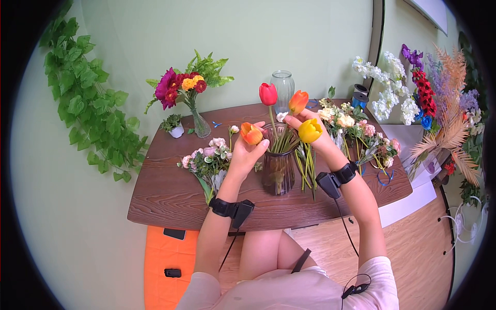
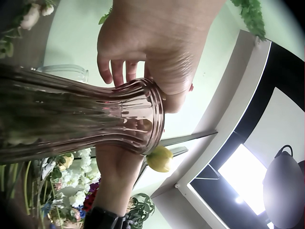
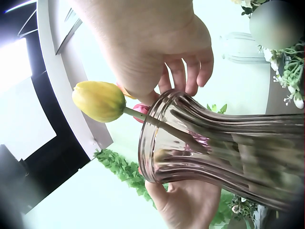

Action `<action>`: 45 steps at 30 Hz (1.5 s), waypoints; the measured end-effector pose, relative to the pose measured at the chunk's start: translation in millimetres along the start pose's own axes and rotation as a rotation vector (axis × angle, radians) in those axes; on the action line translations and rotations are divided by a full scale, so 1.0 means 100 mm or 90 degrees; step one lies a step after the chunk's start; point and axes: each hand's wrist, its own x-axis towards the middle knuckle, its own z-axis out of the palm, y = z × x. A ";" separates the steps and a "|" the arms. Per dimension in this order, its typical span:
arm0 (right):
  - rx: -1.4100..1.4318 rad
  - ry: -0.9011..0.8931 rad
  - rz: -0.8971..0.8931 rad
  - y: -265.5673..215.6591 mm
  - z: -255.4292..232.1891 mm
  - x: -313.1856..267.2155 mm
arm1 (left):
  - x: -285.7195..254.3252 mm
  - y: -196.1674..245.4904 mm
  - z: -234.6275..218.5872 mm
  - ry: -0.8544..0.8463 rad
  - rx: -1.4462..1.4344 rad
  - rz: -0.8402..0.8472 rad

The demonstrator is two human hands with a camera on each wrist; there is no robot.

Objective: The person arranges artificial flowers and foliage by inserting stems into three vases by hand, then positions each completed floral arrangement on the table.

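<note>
A ribbed purple-tinted glass vase (image 1: 279, 174) (image 2: 95, 114) (image 3: 214, 143) stands upright on the table, holding a red tulip (image 1: 268, 94), two orange tulips (image 1: 298, 102) (image 1: 251, 134) and a yellow tulip (image 1: 310, 131) (image 2: 160, 159) (image 3: 99, 101). My left hand (image 1: 247, 153) (image 2: 152, 47) is at the rim's left side, fingers loosely extended beside the lower orange bloom. At the right side, my right hand (image 1: 311, 135) (image 3: 152, 43) has relaxed, slightly bent fingers near the rim, behind the yellow bloom. Blooms and glass partly hide the fingertips; whether they touch stems is unclear.
Mixed flowers (image 1: 206, 160) lie left of the vase, and more bunches (image 1: 356, 126) lie to its right. Behind stand a clear glass vase (image 1: 282, 85), a small vase of red and yellow flowers (image 1: 200, 123) and a potted plant (image 1: 176, 130). Ribbon spools (image 1: 360, 98) sit back right.
</note>
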 end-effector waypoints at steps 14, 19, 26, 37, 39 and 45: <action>-0.038 -0.003 -0.038 0.06 -0.12 -0.21 | -0.11 0.07 -0.49 -0.006 0.019 -0.011; 0.101 0.090 0.050 0.23 -0.23 -0.53 | -0.25 0.09 -0.89 0.083 0.137 -0.151; 0.106 0.035 0.131 0.41 -0.09 -1.11 | -0.51 -0.50 -1.33 0.044 0.321 -0.263; 0.160 0.099 0.199 0.84 0.41 -1.70 | -0.77 -0.60 -1.08 -0.032 0.686 -0.247; 0.173 0.107 0.216 0.94 0.47 -1.77 | -0.75 -0.50 -1.09 0.034 0.717 -0.260; 0.123 0.154 0.181 0.99 0.59 -1.85 | -0.76 -0.50 -1.49 0.140 0.853 -0.297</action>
